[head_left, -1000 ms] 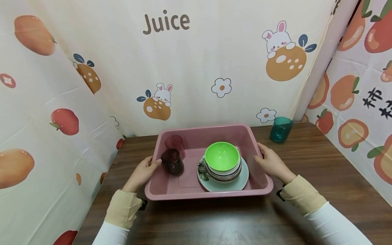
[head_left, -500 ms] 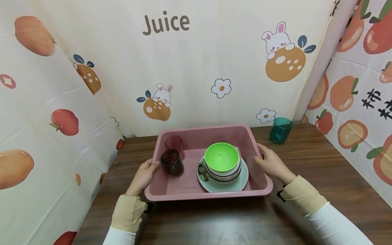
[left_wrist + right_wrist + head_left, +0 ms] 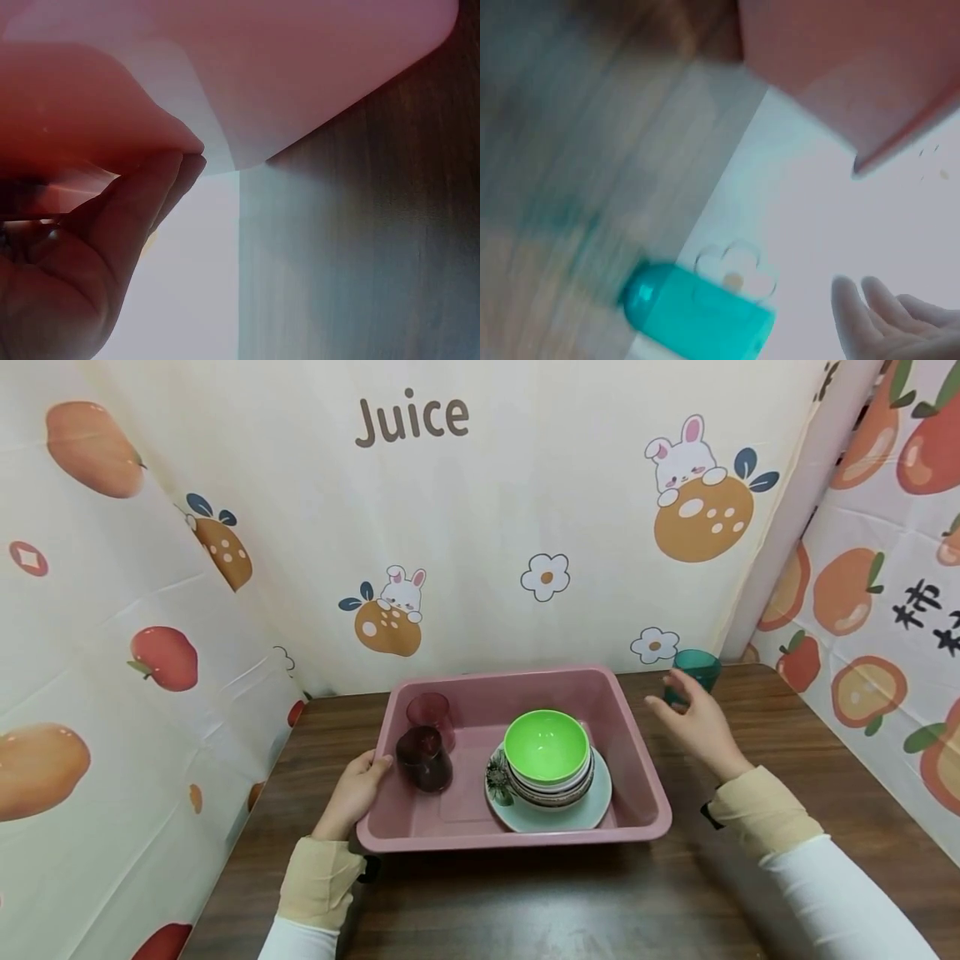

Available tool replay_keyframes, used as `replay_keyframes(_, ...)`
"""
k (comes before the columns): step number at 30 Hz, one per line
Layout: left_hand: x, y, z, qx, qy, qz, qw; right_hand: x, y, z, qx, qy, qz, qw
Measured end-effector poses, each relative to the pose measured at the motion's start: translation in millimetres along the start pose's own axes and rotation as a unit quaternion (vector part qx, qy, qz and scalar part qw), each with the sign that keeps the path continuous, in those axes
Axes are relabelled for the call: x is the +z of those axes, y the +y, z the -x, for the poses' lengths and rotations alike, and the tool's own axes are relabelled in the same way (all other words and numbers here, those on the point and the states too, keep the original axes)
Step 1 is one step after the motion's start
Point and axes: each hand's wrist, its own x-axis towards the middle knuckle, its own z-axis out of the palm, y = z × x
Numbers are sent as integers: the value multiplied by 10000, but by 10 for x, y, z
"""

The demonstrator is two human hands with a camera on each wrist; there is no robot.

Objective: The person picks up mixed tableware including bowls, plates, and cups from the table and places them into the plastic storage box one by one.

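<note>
My left hand [image 3: 351, 797] grips the left rim of a pink plastic tub [image 3: 525, 840], thumb over the edge. In the left wrist view its fingers [image 3: 142, 196] lie against the outside of the tub wall. My right hand [image 3: 702, 728] is off the tub, fingers spread, just in front of a teal tumbler [image 3: 705, 313]. It partly covers that tumbler in the head view; the right wrist view shows a gap between fingers and tumbler. Inside the tub, a bright green bowl [image 3: 546, 747] tops a stack of bowls on a pale plate [image 3: 598, 800].
A dark tumbler [image 3: 427, 767] and a reddish see-through tumbler [image 3: 430, 710] sit at the tub's left side. The tub stands on a dark wooden table [image 3: 540, 910], near the back wall curtain [image 3: 480, 527]. A printed fruit curtain [image 3: 862, 693] borders the right side.
My right hand has let go of the tub's right rim and moved back and right to the teal tumbler. The left hand keeps its grip on the tub.
</note>
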Motion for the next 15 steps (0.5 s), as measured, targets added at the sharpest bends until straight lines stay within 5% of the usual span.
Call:
replay_keyframes(7, -7, 8, 5, 25, 12, -28, 10000, -237, 231, -280, 289, 769, 279, 9962)
replay_keyframes(15, 8, -22, -18, 121, 59, -46, 9999, -334, 485, -530, 818, 990, -63, 9917)
